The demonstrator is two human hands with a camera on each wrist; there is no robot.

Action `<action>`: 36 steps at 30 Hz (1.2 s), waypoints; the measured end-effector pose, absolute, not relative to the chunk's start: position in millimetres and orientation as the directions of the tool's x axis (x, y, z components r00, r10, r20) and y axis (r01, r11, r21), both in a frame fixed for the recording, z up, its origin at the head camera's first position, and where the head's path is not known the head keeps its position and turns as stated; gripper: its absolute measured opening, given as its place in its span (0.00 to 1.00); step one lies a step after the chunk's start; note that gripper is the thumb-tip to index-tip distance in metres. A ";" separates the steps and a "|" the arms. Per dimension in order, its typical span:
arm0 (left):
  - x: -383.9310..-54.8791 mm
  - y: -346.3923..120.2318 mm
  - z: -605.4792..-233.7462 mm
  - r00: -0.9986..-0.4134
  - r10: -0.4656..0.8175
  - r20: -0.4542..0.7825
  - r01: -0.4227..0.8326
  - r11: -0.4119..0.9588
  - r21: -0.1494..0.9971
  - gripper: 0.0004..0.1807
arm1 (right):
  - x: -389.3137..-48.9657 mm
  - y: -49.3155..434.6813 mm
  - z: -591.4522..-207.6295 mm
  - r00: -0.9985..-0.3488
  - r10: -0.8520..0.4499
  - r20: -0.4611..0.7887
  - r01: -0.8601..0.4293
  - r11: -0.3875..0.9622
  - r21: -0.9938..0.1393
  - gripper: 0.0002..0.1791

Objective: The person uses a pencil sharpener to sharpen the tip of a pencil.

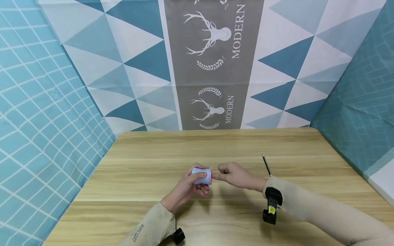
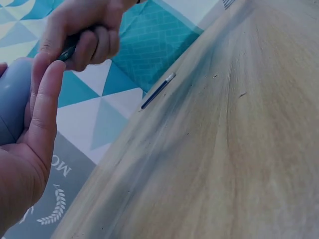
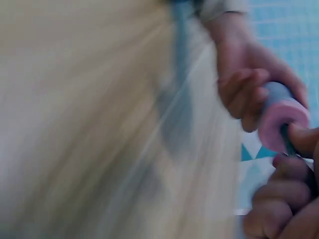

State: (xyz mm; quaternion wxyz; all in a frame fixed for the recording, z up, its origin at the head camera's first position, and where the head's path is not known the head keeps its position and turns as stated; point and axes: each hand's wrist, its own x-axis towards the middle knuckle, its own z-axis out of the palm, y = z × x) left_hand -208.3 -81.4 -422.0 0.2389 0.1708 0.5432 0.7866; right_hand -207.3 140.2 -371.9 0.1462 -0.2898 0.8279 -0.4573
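Blue cylinder (image 1: 199,170) with a pink end (image 3: 271,127) is staying clear of the wooden table (image 1: 132,177), lying sideways in the person's left hand (image 1: 187,185), whose thumb and fingers are curling round it. The right hand (image 1: 236,176) is pinching a dark, slender stick (image 2: 69,50) between thumb and forefinger, and the stick's end is sitting at the hole in the pink end. Beyond the right forearm, a pencil (image 2: 158,91) is lying on the table, while patterned cloth (image 1: 147,61) is hanging behind.
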 end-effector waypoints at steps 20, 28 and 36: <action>-209.8 -85.2 -416.7 -0.830 0.555 0.055 -0.149 -0.316 0.937 0.09 | -205.4 151.9 -373.2 -0.280 -0.809 0.517 -0.876 0.435 0.206 0.16; -208.4 -75.9 -417.3 -0.828 0.559 0.053 -0.158 -0.324 0.933 0.08 | -217.1 146.1 -392.8 -0.189 -0.689 0.700 -0.869 0.449 0.208 0.21; -207.5 -79.7 -422.9 -0.837 0.547 0.021 -0.180 -0.312 0.933 0.07 | -206.9 137.7 -380.3 -0.805 -0.580 0.127 -0.422 0.408 -0.810 0.23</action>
